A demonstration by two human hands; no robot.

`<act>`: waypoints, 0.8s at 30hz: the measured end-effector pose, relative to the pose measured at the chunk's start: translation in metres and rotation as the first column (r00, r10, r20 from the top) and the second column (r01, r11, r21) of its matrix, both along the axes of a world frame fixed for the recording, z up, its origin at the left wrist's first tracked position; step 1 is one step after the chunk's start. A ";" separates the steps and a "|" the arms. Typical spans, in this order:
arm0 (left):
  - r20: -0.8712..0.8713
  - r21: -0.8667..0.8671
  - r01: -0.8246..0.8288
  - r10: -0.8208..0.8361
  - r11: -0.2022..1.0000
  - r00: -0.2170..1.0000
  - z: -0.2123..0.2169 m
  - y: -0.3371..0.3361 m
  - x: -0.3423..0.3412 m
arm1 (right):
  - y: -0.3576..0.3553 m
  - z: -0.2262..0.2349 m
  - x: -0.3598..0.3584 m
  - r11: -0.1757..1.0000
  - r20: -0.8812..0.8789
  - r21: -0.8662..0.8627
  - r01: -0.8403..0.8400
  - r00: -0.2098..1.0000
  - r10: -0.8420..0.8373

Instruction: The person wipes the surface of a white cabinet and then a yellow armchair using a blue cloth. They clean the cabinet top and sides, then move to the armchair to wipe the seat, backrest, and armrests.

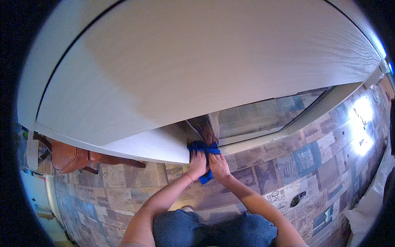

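Note:
A crumpled blue cloth (206,178) is bunched at the lower edge of a large white wood-grain cabinet (230,53). My left hand (198,164) grips the cloth from the left, fingers pressed into it. Close beside it, my right hand (218,165) holds the other side of the same cloth, its fingers bent over the fabric. Just beyond both hands, the cloth touches the end of a shiny, reflective upright strip (201,127). To the right of that strip, a glossy panel (263,117) reflects the patterned floor.
Patchwork-patterned flooring (135,185) spreads around my knees (214,228). A brown leather-like piece of furniture (70,157) stands at the left, near the cabinet's side. Pale fabric (368,201) hangs at the right edge. A small dark object (298,199) lies on the floor.

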State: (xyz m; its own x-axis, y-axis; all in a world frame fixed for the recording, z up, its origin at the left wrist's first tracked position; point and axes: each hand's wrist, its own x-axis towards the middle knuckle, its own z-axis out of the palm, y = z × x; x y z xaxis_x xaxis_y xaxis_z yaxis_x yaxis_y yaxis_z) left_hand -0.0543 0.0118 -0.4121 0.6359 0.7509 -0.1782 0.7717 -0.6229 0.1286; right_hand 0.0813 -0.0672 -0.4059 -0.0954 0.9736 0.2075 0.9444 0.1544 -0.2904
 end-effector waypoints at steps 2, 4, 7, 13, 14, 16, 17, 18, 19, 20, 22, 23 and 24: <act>0.098 -0.049 0.057 -0.052 0.997 0.994 -0.004 0.022 0.000 | 0.007 -0.009 -0.003 0.999 0.032 0.032 -0.016 0.999 0.015; 0.149 -0.021 0.107 -0.103 0.994 0.984 0.003 0.022 0.008 | 0.007 -0.019 0.007 1.000 -0.045 -0.022 -0.015 0.999 0.014; 0.084 -0.140 0.082 -0.071 0.987 0.994 0.018 -0.006 0.006 | -0.009 -0.007 0.012 0.998 -0.047 0.012 -0.067 0.997 0.067; 0.039 -0.102 0.039 -0.035 0.994 0.999 0.028 -0.049 0.001 | -0.020 0.010 0.013 0.997 -0.066 -0.006 -0.075 0.995 0.074; 0.025 -0.068 0.053 -0.051 0.996 0.998 0.024 -0.044 0.003 | -0.016 0.016 0.016 0.989 -0.093 -0.127 -0.075 0.994 0.064; 0.027 -0.026 0.063 -0.063 0.998 0.998 0.023 -0.022 0.004 | -0.006 0.017 0.014 0.994 -0.104 -0.082 -0.076 0.992 0.068; -0.017 -0.135 0.042 -0.045 0.990 0.999 0.029 -0.007 0.012 | -0.003 0.013 0.018 0.996 -0.096 -0.058 -0.067 0.993 0.062; -0.026 -0.181 0.037 -0.043 0.983 0.999 0.029 0.003 0.013 | -0.001 0.010 0.020 0.996 -0.094 -0.047 -0.080 0.993 0.075; -0.035 -0.226 0.032 -0.042 0.973 0.999 0.028 0.008 0.014 | -0.001 0.006 0.023 0.995 -0.097 -0.024 -0.092 0.991 0.089; -0.001 -0.170 0.002 -0.002 0.985 1.000 0.024 -0.001 0.010 | -0.003 0.002 0.025 0.994 -0.108 -0.004 -0.110 0.988 0.108; 0.078 -0.051 -0.064 0.067 0.997 0.995 0.017 -0.030 0.001 | -0.008 0.003 0.025 0.994 -0.134 -0.008 -0.110 0.985 0.108; 0.064 -0.085 -0.076 0.082 0.993 0.995 0.029 -0.045 0.003 | -0.018 0.006 0.029 0.996 -0.142 -0.041 -0.085 0.987 0.078; 0.093 -0.101 -0.091 0.100 0.991 0.991 0.031 -0.058 -0.001 | -0.024 0.011 0.029 0.996 -0.155 -0.071 -0.063 0.987 0.051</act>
State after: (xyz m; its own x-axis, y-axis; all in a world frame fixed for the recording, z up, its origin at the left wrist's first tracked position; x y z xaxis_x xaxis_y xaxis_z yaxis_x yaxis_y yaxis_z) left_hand -0.0550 -0.0464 -0.3810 0.5798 0.7916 -0.1927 0.8079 -0.5279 0.2620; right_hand 0.1099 -0.0907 -0.3944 -0.1236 0.9809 0.1502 0.8781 0.1786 -0.4439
